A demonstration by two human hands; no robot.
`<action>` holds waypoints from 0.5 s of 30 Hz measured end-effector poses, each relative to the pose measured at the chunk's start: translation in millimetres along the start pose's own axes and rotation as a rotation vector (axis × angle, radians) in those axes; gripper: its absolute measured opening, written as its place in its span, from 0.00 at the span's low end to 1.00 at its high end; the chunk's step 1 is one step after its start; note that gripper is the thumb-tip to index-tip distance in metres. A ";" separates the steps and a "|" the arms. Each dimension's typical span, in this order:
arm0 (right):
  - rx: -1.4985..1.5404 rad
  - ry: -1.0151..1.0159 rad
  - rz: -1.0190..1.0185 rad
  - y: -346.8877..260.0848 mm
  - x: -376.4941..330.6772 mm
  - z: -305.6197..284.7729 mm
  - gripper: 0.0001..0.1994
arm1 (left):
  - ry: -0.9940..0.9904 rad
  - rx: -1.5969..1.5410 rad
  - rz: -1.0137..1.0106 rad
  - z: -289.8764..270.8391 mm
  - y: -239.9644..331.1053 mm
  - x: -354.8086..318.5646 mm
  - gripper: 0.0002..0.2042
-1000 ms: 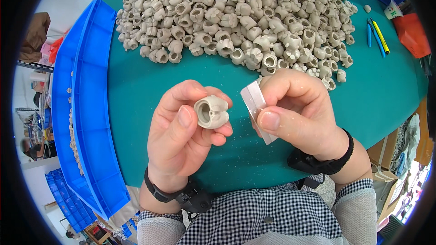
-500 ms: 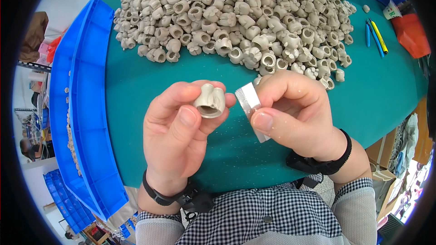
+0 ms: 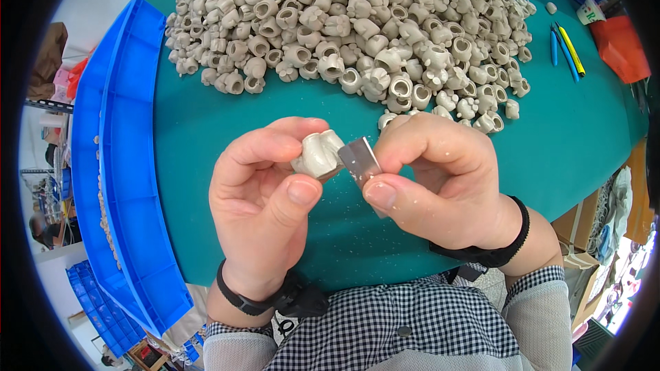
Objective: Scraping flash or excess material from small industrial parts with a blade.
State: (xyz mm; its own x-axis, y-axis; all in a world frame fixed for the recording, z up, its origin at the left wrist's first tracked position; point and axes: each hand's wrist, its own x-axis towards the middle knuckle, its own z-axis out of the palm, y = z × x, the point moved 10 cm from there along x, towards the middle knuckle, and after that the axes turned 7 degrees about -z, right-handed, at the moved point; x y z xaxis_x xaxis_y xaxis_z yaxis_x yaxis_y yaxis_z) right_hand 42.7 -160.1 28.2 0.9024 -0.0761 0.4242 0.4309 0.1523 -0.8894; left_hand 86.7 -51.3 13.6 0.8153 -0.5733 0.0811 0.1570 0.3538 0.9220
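left hand (image 3: 265,209): grip pinching a grey clay piece (image 3: 318,154), thumb at 6 o'clock of it
right hand (image 3: 440,182): grip pinching a flat metal blade (image 3: 361,159); blade edge touching the piece at its 3 o'clock
pile of clay pieces (image 3: 357,20): 12 o'clock on the green tabletop (image 3: 206,137)
blue bin (image 3: 117,165): 9 o'clock

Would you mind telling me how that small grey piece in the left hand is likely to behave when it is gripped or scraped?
The grey piece looks matte and chalky, so it probably is not slippery. It looks hollow with thin lobes, so likely light and perhaps easy to chip where the metal blade meets it. The left hand pinches it with fingertips only, which suggests little weight.
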 end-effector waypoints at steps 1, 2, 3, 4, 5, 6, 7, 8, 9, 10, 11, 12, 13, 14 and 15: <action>-0.001 0.001 0.000 0.0 -0.1 -0.3 0.02 | 0.011 -0.010 -0.013 -0.2 -0.5 0.3 0.14; -0.019 -0.001 -0.002 -0.2 -0.2 -0.6 0.02 | 0.010 -0.011 -0.013 0.7 0.0 0.3 0.14; -0.037 -0.004 -0.003 -0.1 -0.3 -0.5 0.03 | 0.016 -0.016 -0.027 0.5 -1.1 0.1 0.14; -0.037 -0.005 -0.002 0.2 -0.4 -0.7 0.03 | 0.022 -0.021 -0.040 0.4 -2.2 0.0 0.14; -0.065 -0.005 -0.012 -0.7 -0.3 -1.4 0.03 | 0.023 -0.022 -0.040 1.8 -2.1 0.1 0.14; -0.091 -0.006 -0.023 -2.0 -0.1 -1.5 0.03 | 0.047 -0.088 -0.035 0.6 -1.4 -0.1 0.13; -0.090 -0.008 -0.023 -2.1 -0.2 -0.9 0.03 | 0.071 -0.154 -0.029 -1.6 -0.7 -0.5 0.13; -0.087 0.002 -0.016 -1.6 -0.6 -1.4 0.03 | 0.073 -0.154 -0.029 -1.8 0.0 -0.9 0.13; -0.087 0.014 -0.010 -1.1 -1.0 -2.8 0.03 | 0.064 -0.158 -0.031 -1.0 -0.2 -0.7 0.13; -0.089 0.015 -0.009 -1.0 -1.0 -3.3 0.03 | 0.054 -0.162 -0.034 -0.2 -0.5 -0.5 0.13; -0.097 0.012 -0.016 -1.7 -0.8 -3.6 0.03 | 0.053 -0.164 -0.035 -0.2 -0.7 -0.2 0.13; -0.103 0.008 -0.023 -2.3 -0.6 -3.2 0.03 | 0.055 -0.158 -0.034 -0.5 -0.4 -0.5 0.13; -0.102 0.007 -0.023 -2.2 -0.4 -3.1 0.03 | 0.058 -0.152 -0.034 -0.8 -0.3 -0.7 0.13; -0.112 0.003 -0.023 -2.2 -0.3 -2.9 0.03 | 0.059 -0.152 -0.034 -0.9 -0.4 -0.9 0.13; -0.124 0.000 -0.024 -2.5 -0.2 -3.0 0.03 | 0.055 -0.150 -0.031 -0.4 -0.1 -0.7 0.13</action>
State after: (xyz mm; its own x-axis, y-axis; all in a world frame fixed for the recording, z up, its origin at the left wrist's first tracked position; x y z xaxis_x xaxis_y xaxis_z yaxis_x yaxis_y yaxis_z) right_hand 41.4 -163.4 29.9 0.8917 -0.0784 0.4458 0.4490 0.0277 -0.8931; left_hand 86.4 -50.7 13.3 0.8373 -0.5459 0.0293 0.2602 0.4452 0.8568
